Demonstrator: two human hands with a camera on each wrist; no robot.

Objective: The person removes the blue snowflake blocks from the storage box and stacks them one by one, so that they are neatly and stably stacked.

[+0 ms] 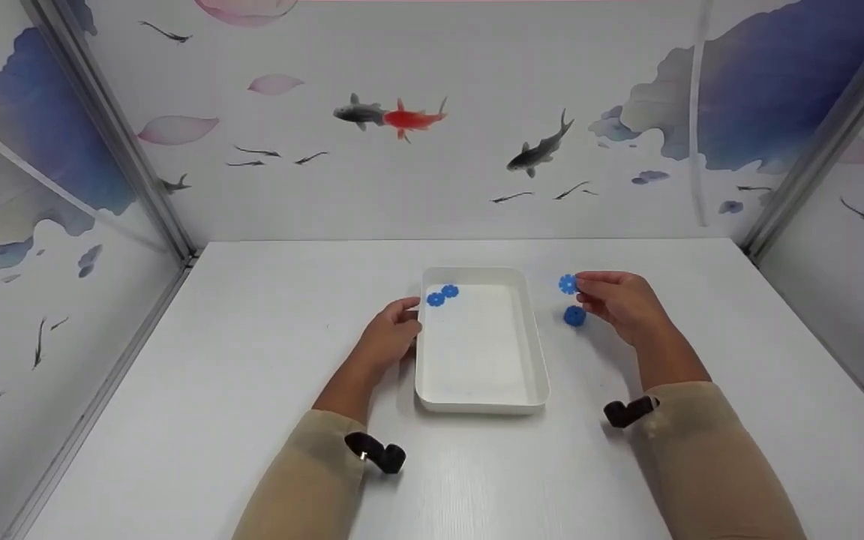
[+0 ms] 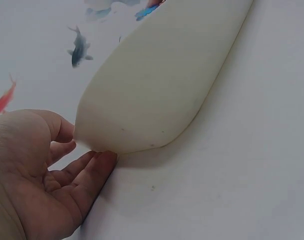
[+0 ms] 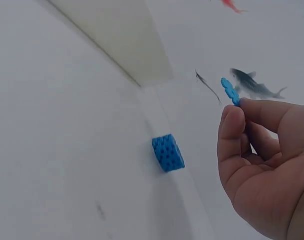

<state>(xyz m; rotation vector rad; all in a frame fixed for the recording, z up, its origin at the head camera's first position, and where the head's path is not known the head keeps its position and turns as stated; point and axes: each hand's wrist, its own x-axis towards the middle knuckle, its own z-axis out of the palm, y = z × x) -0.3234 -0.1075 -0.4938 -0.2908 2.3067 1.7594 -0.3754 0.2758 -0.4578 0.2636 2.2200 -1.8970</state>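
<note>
A shallow white tray (image 1: 477, 345) lies on the table between the two hands. The left hand (image 1: 391, 330) grips its left side, fingers and thumb at the edge; the left wrist view shows that hand (image 2: 57, 175) at the tray's wall (image 2: 147, 85). At the tray's far left corner are two blue notched plastic discs, one disc (image 1: 436, 299) beside the other disc (image 1: 450, 291). Right of the tray, the right hand (image 1: 623, 304) pinches another blue notched disc (image 1: 567, 284) between thumb and finger, above the table. Near that hand stands a stack of blue discs (image 3: 167, 152).
The white table (image 1: 267, 360) is bounded by a printed back wall (image 1: 462, 202) and side panels with fish and leaf pictures. Metal posts rise at the back corners. A small black camera sits on each wrist.
</note>
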